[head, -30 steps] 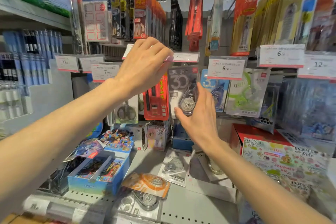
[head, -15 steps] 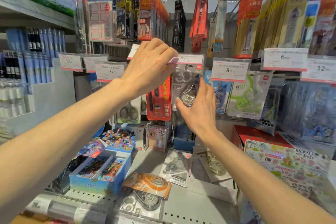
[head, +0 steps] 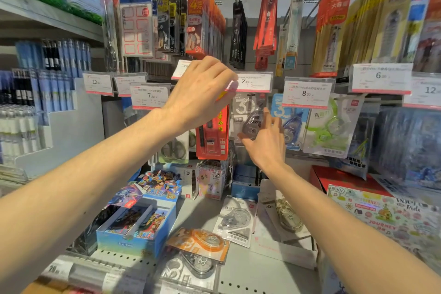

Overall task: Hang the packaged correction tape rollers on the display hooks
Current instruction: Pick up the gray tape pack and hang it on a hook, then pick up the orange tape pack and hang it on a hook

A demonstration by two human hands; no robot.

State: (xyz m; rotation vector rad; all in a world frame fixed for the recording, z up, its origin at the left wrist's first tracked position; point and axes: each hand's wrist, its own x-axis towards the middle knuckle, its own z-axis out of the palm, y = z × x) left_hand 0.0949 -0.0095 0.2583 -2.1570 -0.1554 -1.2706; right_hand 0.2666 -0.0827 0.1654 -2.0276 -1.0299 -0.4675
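Observation:
A grey correction tape pack [head: 245,112] hangs upright just under the 7.90 price tag [head: 255,81]. My right hand [head: 265,145] holds it from below and the right, thumb under the roller and fingers on the pack's right side. My left hand [head: 202,93] reaches in from the left, its curled fingertips pinching the tag's left edge. The hook behind the tag is hidden. On the shelf below lie loose packs: an orange one [head: 200,242], a clear grey one [head: 193,267], a white one [head: 235,222] and a gold one [head: 286,217].
A red pack [head: 212,133] hangs left of the grey one; blue [head: 290,124] and green [head: 330,126] tape packs hang to its right. A blue card box [head: 136,234] and a printed red box [head: 381,210] stand on the shelf. Long packs hang overhead.
My right hand has raised the grey pack slightly and pushed it further in under the price tag. My left hand has stayed on the tag's edge.

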